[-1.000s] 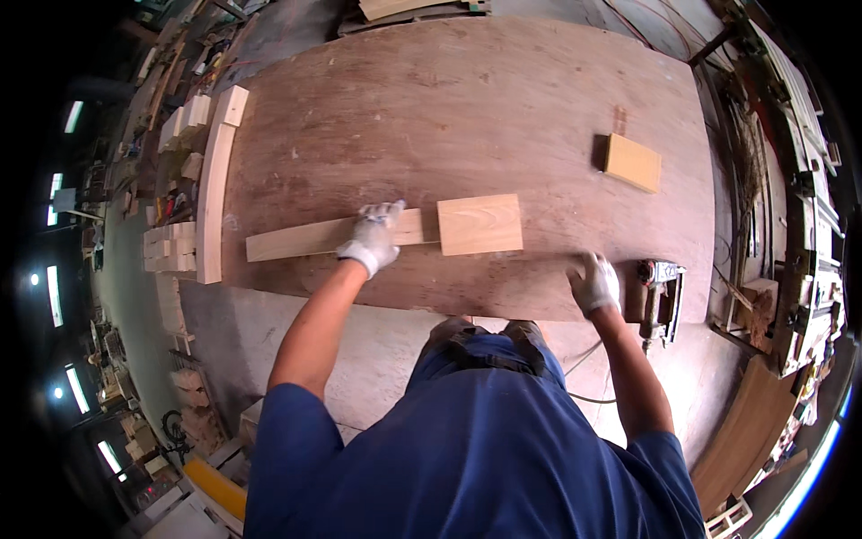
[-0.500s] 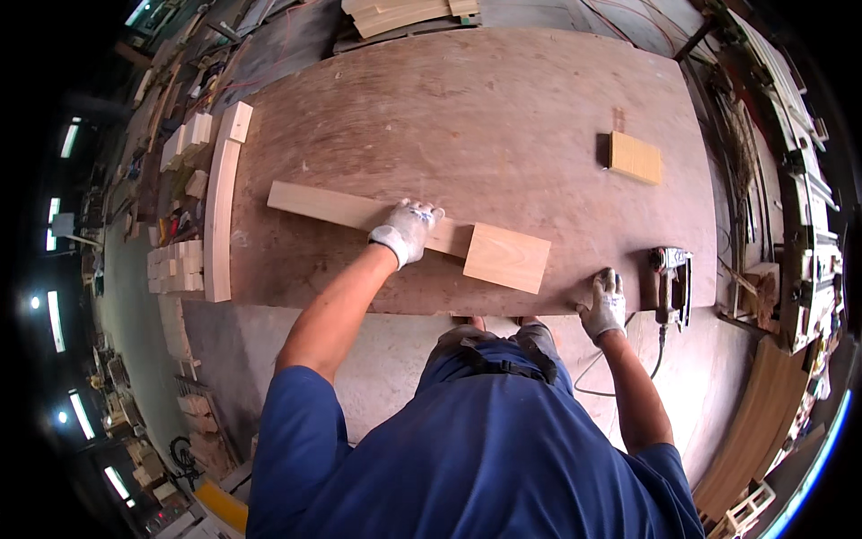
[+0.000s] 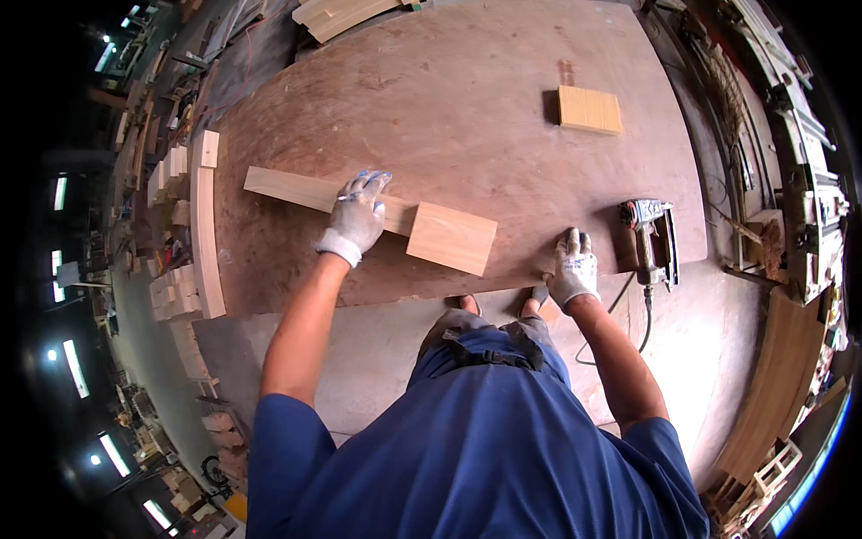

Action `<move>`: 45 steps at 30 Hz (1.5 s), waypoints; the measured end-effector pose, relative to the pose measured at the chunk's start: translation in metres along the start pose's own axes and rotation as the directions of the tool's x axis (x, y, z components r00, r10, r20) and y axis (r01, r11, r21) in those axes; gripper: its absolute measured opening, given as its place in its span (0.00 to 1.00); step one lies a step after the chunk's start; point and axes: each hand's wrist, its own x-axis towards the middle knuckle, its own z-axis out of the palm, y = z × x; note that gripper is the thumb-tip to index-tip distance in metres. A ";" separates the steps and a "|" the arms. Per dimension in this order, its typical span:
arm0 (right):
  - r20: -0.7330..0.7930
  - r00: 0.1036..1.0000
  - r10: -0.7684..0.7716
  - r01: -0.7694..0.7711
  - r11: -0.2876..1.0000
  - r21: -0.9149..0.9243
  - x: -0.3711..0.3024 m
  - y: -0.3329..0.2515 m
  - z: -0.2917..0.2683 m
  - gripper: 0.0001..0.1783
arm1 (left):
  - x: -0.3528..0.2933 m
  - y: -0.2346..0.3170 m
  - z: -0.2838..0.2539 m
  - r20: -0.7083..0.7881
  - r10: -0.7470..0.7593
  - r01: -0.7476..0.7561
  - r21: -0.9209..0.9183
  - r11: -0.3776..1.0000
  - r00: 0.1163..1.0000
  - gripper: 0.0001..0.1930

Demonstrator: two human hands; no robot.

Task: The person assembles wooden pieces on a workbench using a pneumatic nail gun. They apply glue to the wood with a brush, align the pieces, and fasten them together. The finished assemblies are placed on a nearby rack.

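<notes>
My left hand (image 3: 358, 216), in a white glove with blue-tinged fingertips, lies over a long pale wooden strip (image 3: 289, 187). Its fingers reach past the strip's far edge, outstretched and slightly apart. At the strip's right end sits a wider rectangular wood block (image 3: 452, 239), which hides that end or butts against it; I cannot tell which. My right hand (image 3: 573, 269), also gloved, rests palm down at the table's near edge with fingers stretched out and nothing in them. To its right a nail gun (image 3: 648, 235) with a hose lies at the same edge.
The large brown plywood table (image 3: 431, 117) carries a yellowish wood block (image 3: 589, 110) at the far right. Long pale beams (image 3: 206, 234) and stacked blocks (image 3: 175, 292) line its left side. More boards (image 3: 346, 16) lie beyond the far edge. The hose (image 3: 646, 323) hangs near my right forearm.
My view has shifted, so the table appears turned. My left hand's fingers have stretched out farther across the strip. The right hand stays at the near edge, and the wood pieces look unmoved on the table.
</notes>
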 end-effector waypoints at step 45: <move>-0.013 0.999 -0.052 0.053 0.998 0.031 0.000 0.017 -0.009 0.46 | 0.023 0.142 0.089 -0.148 0.217 -0.214 0.031 0.976 0.965 0.12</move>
